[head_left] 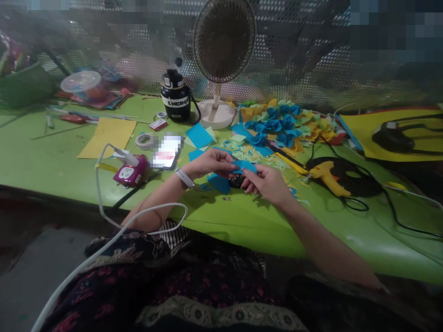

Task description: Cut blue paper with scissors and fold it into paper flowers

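Observation:
My left hand (214,162) and my right hand (265,182) meet over the green table (51,161), both pinching a small piece of blue paper (245,166). Something dark (237,181), maybe scissors handles, sits under my right fingers; I cannot make it out. Another blue paper piece (219,183) lies just below my left hand. A white watch band (184,178) circles my left wrist.
A yellow glue gun (327,177) with black cord lies right of my hands. Blue, green and yellow paper flowers (282,124) pile behind. A white fan (221,55), black bottle (176,99), phone (167,151), tape roll (144,140), yellow sheet (107,136) and magenta charger (130,173) stand left.

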The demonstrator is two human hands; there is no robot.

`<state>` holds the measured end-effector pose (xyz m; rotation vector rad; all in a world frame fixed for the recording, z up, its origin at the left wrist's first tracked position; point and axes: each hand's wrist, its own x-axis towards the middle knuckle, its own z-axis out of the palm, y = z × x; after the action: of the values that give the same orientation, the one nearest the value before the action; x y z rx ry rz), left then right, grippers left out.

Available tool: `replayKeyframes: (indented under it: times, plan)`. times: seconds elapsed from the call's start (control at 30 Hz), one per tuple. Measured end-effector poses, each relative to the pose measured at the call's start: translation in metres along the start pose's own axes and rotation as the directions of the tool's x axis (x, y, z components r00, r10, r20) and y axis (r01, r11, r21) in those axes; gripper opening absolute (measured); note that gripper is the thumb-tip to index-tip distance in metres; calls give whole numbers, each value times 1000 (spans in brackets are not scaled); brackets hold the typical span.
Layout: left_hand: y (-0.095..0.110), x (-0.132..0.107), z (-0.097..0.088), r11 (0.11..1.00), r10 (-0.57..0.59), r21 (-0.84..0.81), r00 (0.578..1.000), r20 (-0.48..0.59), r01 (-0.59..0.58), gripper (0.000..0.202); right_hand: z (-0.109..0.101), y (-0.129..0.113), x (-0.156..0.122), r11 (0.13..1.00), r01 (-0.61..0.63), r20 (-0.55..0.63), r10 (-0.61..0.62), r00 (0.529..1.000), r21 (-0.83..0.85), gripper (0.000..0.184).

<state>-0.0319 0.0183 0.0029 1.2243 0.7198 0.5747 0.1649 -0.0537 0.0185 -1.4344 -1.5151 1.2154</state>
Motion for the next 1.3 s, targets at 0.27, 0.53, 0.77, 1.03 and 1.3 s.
replayKeyframes:
  times: [0.27, 0.53, 0.77, 1.03, 1.3]
  plan:
    - [4, -6, 8, 999, 4, 36, 1000, 6, -4, 21, -7, 1, -4, 999, 33, -6, -32, 999, 16, 44]
    - [3, -5, 6, 1000, -25, 13, 999, 25, 25, 21, -10, 5, -1, 997, -17, 68, 11, 998, 76, 45]
    - [1, -3, 2, 997, -79, -6, 996, 38, 79, 25, -10, 6, 0, 984, -73, 107, 55, 993, 165, 43]
    - [1, -2, 2, 995, -103, -6, 994, 46, 103, 24, -9, 9, 0, 984, -58, 110, 39, 993, 169, 39]
    - [4, -4, 1, 994, -111, 5, 993, 37, 110, 26, -8, 9, 1, 984, -49, 97, 33, 995, 172, 41]
